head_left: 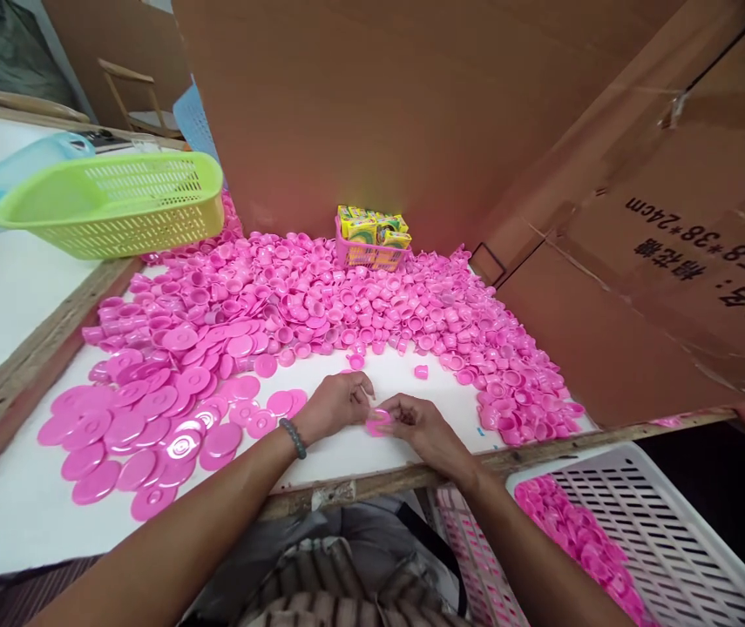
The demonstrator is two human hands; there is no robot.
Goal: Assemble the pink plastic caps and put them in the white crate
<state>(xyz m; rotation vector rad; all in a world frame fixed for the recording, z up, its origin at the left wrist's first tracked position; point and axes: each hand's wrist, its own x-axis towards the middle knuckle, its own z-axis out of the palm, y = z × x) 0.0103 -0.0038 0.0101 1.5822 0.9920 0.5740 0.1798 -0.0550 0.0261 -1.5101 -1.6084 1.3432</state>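
Observation:
My left hand (339, 402) and my right hand (415, 422) meet just above the white table (372, 453) near its front edge. Both pinch a small pink plastic piece (377, 421) held between their fingertips. A dark bead bracelet (293, 437) circles my left wrist. Flat pink saucers (169, 409) are spread to the left of my hands. A large heap of small pink cups (346, 305) fills the back and right of the table. Two loose cups (420, 372) lie just beyond my fingers.
A green slotted basket (117, 205) stands at the back left. A small pink basket with yellow boxes (372, 239) sits before the cardboard wall (411, 104). A printed carton (660, 261) leans on the right. Below right, a white crate (673, 531) holds pink pieces.

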